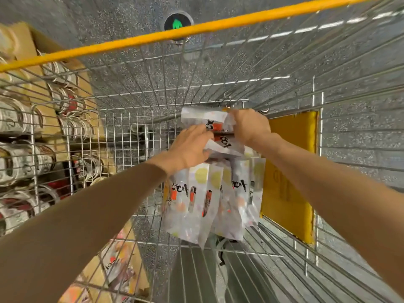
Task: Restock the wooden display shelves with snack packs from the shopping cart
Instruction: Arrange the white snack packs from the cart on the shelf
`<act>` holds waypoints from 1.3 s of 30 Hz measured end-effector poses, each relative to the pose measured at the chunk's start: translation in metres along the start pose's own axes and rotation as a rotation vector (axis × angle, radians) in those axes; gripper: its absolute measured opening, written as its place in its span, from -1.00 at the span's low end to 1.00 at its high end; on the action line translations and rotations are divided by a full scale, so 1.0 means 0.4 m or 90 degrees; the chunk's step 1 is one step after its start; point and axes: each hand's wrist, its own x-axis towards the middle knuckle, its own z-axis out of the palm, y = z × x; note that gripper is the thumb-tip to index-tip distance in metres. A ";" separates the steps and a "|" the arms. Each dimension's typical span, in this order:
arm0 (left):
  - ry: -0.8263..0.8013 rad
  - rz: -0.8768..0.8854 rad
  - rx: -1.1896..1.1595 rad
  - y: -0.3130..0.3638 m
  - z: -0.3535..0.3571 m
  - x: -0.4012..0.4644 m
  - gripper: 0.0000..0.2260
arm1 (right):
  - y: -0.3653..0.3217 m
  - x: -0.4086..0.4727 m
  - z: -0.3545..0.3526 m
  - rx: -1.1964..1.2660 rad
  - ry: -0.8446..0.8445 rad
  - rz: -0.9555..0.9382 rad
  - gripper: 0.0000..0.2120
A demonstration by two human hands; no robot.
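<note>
From your head camera, you are looking down into the wire shopping cart (122, 132) with its yellow handle bar (153, 38) across the top. Both your hands are deep in the basket, gathering snack packs. Your left hand (190, 147) lies with its fingers stretched over the side of a small bundle of snack packs (218, 136), pressing against it; whether the thumb hooks underneath you cannot tell. Your right hand (249, 125) has its fingers curled over the far edge of the same bundle, gripping it. Just below the bundle, a second stack of packs (207, 197) stands leaning on the cart floor, against the yellow panel (286, 171) on the cart's right wall.

As for progress, you look to be at the pick-up step: packs remain in the cart, so there is stock left to move. The wooden display shelves are not in view, so how full they are cannot be judged here. Outside the cart on the left sit cardboard boxes (19, 40) holding round lidded tubs (17, 119), and lower down another box with similar packs (118, 265).

The packs are whitish with yellow circles, an orange-red strip and bold black brush-style lettering; motion blur keeps the characters from being read, and no brand name is legible. On the grey floor beyond, a round marker shows a green arrow (178, 24).
</note>
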 end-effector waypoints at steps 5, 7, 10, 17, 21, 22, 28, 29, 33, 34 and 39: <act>-0.007 0.016 0.066 0.008 -0.031 0.012 -0.84 | 0.004 0.012 0.008 -0.025 0.031 0.008 -0.53; 0.000 0.014 0.130 0.016 -0.039 0.002 -0.89 | 0.006 0.016 0.006 -0.025 0.047 0.009 -0.59; 0.009 0.017 0.202 0.022 -0.046 -0.015 -0.84 | 0.007 0.010 -0.016 -0.033 0.050 -0.003 -0.71; -0.048 -0.021 0.233 0.049 -0.087 -0.084 -0.78 | -0.021 -0.069 -0.111 -0.051 0.080 -0.083 -0.85; -0.030 -0.058 0.141 0.053 -0.161 -0.177 -0.87 | -0.033 -0.143 -0.194 -0.054 0.124 -0.129 -0.91; -0.018 -0.056 0.124 0.052 -0.183 -0.204 -0.86 | -0.035 -0.159 -0.216 -0.058 0.139 -0.146 -0.94; 0.122 -0.074 0.090 0.103 -0.324 -0.455 -0.86 | -0.065 -0.366 -0.376 -0.034 0.217 -0.227 -0.69; 0.155 -0.086 0.102 0.126 -0.352 -0.514 -0.86 | -0.076 -0.421 -0.405 -0.027 0.234 -0.246 -0.61; 0.240 -0.120 0.105 0.211 -0.420 -0.726 -0.88 | -0.111 -0.610 -0.484 0.002 0.281 -0.302 -0.50; 0.259 -0.134 0.114 0.232 -0.431 -0.784 -0.88 | -0.124 -0.660 -0.501 -0.002 0.302 -0.321 -0.53; 0.368 -0.233 0.150 0.334 -0.453 -1.108 -0.79 | -0.229 -0.886 -0.555 -0.045 0.412 -0.444 -0.78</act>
